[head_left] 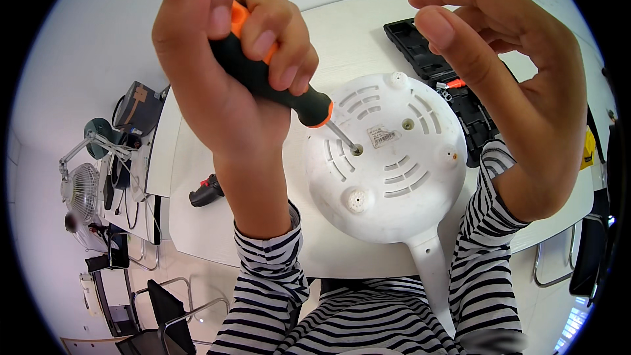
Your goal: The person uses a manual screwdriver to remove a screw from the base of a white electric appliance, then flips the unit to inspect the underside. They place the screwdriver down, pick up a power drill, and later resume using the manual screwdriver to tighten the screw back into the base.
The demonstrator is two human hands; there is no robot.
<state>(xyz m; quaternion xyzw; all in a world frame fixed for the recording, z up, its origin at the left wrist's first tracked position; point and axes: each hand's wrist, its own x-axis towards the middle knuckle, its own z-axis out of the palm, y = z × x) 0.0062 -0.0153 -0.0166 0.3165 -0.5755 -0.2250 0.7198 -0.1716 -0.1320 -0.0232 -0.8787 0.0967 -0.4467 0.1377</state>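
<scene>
- Left hand [227, 105] wraps tightly around a screwdriver [314, 109] — its tip [352, 146] meets a hole in the round white base [424, 150].
- The base lies on the pale table [202, 233], in front of the person.
- Right hand [544, 108] is half open — fingers curved, thumb and forefinger apart, holding nothing.
- Black tool case [409, 45] lies partly behind it.

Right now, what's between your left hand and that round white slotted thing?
In the head view, a screwdriver: the left hand grips its dark handle, and its metal shaft spans down to a hole in the slotted white plastic housing.
</scene>
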